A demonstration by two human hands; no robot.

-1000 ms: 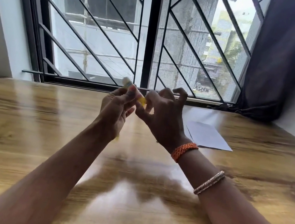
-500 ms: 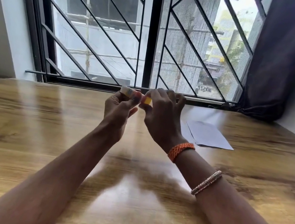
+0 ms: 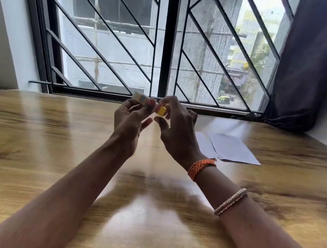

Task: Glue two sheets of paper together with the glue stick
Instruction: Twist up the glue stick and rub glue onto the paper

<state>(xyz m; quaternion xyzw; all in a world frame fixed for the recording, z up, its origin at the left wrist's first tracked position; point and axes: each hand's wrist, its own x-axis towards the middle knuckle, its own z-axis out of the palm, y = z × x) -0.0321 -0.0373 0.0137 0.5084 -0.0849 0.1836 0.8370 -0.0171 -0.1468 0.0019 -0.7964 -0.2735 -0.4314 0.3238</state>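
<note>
Above the middle of the wooden table (image 3: 45, 146) I hold a small glue stick (image 3: 140, 98), white with yellow and blue print, lying roughly level. My left hand (image 3: 130, 122) pinches its body between thumb and fingers. My right hand (image 3: 175, 132) grips the yellow cap (image 3: 160, 110) at its right end with the fingertips. Whether the cap is still seated on the stick is hard to tell. Two white sheets of paper (image 3: 231, 149) lie flat on the table to the right of my right hand, overlapping each other.
A barred window (image 3: 169, 37) runs along the table's far edge. A dark blue curtain (image 3: 313, 62) hangs at the right, its hem on the table's back corner. White walls close both sides. My right wrist wears an orange braided band (image 3: 200, 168) and bangles.
Both hands have stayed raised around the glue stick. The stick has turned from tilted to nearly level, and my right fingers have shifted onto the yellow cap end.
</note>
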